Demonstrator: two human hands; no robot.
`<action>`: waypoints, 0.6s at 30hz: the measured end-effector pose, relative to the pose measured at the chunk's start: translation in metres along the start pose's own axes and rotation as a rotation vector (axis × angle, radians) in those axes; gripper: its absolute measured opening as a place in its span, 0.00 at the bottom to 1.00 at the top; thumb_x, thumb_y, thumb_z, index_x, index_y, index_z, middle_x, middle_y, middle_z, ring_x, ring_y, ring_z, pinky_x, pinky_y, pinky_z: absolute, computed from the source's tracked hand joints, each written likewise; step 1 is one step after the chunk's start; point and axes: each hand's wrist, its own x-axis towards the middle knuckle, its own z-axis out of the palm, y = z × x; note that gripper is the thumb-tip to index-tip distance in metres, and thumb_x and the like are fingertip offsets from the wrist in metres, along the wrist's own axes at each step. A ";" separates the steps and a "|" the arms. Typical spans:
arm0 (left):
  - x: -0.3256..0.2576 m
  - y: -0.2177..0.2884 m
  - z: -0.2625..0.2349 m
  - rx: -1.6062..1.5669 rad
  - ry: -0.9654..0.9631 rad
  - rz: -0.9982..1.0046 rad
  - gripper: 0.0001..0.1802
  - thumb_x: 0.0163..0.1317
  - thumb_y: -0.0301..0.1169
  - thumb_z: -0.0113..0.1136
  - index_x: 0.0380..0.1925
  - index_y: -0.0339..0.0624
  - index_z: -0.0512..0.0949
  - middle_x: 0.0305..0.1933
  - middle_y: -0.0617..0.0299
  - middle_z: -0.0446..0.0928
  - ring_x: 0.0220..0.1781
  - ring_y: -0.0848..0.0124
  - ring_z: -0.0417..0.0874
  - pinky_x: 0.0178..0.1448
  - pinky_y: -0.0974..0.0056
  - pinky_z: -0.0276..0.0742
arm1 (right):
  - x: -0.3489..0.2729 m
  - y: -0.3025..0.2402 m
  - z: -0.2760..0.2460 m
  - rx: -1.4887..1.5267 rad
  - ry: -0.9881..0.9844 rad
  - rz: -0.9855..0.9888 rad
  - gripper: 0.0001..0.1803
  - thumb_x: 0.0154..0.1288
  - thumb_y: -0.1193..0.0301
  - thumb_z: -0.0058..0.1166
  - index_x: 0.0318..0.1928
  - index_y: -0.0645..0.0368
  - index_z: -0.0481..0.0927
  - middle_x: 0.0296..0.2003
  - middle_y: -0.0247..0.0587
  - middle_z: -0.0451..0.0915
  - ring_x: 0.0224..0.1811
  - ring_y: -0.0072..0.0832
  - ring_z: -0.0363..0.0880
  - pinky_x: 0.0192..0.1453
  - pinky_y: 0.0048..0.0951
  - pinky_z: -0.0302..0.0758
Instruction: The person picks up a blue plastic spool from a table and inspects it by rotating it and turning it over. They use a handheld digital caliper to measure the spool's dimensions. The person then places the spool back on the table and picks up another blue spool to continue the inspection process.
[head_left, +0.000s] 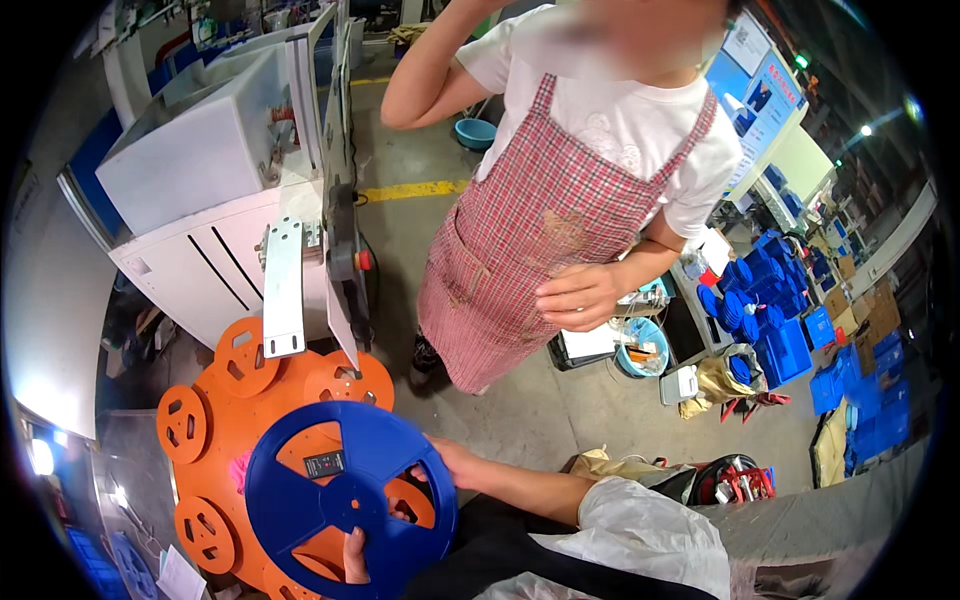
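The right forearm (535,492) reaches leftward, bare and nearly level, from an arm bent near the body. The right hand (447,462) grips with curled fingers, partly hidden. Of the left hand (355,558), the thumb shows, raised and pressing; its forearm is out of sight. The hands sit near each other, the left lower.

Blue reel (345,510): round, large cutouts, face up, in both hands (447,463).
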 end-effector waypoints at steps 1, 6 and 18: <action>0.000 -0.006 -0.007 -0.039 0.074 0.002 0.30 0.67 0.44 0.52 0.62 0.37 0.65 0.57 0.51 0.74 0.53 0.61 0.78 0.58 0.58 0.75 | 0.018 0.011 -0.015 -0.021 -0.087 -0.031 0.20 0.73 0.55 0.44 0.49 0.60 0.76 0.40 0.44 0.81 0.38 0.29 0.83 0.39 0.25 0.80; -0.020 -0.043 -0.093 0.189 0.484 0.116 0.32 0.64 0.34 0.57 0.65 0.35 0.60 0.59 0.55 0.71 0.56 0.64 0.75 0.60 0.61 0.72 | 0.103 0.049 -0.082 -0.127 -0.082 0.012 0.21 0.66 0.53 0.53 0.47 0.57 0.74 0.38 0.38 0.79 0.34 0.26 0.79 0.38 0.27 0.79; -0.071 -0.105 -0.079 0.084 0.931 0.315 0.33 0.58 0.34 0.65 0.61 0.38 0.63 0.52 0.49 0.78 0.51 0.63 0.80 0.57 0.61 0.74 | 0.258 0.115 -0.033 -1.714 -0.207 -0.740 0.33 0.59 0.63 0.63 0.62 0.58 0.67 0.58 0.46 0.71 0.60 0.38 0.69 0.63 0.38 0.67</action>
